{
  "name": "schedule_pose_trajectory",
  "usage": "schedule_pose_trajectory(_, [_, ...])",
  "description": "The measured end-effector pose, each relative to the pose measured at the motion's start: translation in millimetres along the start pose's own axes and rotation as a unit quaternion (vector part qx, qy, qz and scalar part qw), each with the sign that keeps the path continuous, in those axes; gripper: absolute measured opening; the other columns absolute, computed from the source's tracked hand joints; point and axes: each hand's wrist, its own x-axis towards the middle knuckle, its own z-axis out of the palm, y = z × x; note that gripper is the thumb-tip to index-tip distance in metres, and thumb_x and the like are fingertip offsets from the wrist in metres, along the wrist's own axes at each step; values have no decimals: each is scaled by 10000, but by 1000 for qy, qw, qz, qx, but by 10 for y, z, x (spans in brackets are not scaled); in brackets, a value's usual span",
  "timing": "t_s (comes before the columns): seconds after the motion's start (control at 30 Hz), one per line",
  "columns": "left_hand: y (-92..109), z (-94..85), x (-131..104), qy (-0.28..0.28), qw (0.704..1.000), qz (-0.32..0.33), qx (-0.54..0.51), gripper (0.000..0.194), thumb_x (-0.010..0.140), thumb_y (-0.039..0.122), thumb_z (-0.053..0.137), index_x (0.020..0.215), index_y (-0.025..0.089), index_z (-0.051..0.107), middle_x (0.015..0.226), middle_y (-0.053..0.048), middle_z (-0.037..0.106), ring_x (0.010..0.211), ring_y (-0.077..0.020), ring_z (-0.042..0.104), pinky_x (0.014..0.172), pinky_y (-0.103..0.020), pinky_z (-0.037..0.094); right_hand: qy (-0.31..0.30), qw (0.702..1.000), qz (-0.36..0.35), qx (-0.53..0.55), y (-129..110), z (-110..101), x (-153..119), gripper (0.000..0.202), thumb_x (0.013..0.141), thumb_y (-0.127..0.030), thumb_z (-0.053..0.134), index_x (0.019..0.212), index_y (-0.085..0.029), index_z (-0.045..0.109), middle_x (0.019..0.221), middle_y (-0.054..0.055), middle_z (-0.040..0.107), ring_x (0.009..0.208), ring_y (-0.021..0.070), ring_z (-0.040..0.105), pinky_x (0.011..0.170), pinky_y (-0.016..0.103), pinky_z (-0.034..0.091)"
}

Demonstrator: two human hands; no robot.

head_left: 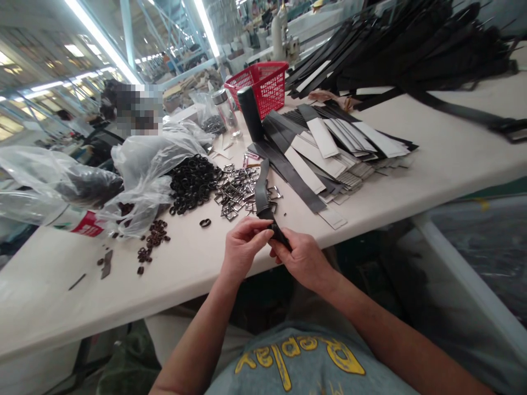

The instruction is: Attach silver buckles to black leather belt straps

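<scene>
A black strap runs between my two hands at the table's front edge, its free end curving up over the heap of metal buckles. My left hand pinches it from the left, thumb and forefinger closed. From the right, my right hand grips the strap lower down, fingers closed around it. What sits right between the fingertips is small, dark and partly hidden. One black loop lies alone to the left of my hands, near a pile of black loops.
Small brown pieces and clear plastic bags lie on the left. Black and white strips are stacked on the right. Behind stand a red basket, a dark cylinder and a glass bottle. Long black straps are heaped at the back right.
</scene>
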Motion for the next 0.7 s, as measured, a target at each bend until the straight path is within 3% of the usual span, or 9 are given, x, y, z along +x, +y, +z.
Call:
schedule_pose_trajectory(0.2, [78, -69, 76, -57, 994, -6, 90, 148, 726, 313, 813, 847, 229, 798, 815, -33, 633, 729, -140, 570, 629, -248, 463, -18, 1000, -5, 4, 47, -18, -11, 143, 947, -298, 511, 889, -203, 601, 675, 10, 699, 575, 166, 655, 571, 250, 485])
schedule_pose_trajectory(0.37, [50, -92, 156, -102, 991, -67, 52, 184, 716, 388, 813, 779, 216, 798, 704, -18, 617, 665, -136, 553, 621, -261, 465, -26, 1000, 4, -14, 83, -3, -10, 130, 920, -296, 543, 870, -196, 608, 686, 29, 699, 553, 168, 645, 558, 256, 485])
schedule_pose_trajectory(0.57, [-25, -62, 119, -136, 988, -27, 73, 155, 745, 335, 805, 869, 242, 811, 822, -48, 635, 749, -162, 608, 658, -275, 500, -66, 977, 73, 187, 142, -12, 0, 261, 911, -422, 555, 957, -173, 618, 692, 12, 685, 527, 148, 633, 510, 242, 513])
schedule_pose_trajectory(0.7, [-11, -42, 65, -125, 984, 6, 130, 121, 763, 267, 784, 881, 246, 797, 795, -37, 669, 716, -161, 619, 664, -278, 504, -107, 965, 79, 224, 153, -107, -1, 201, 852, -342, 636, 949, -168, 606, 768, 19, 709, 650, 159, 683, 585, 237, 547])
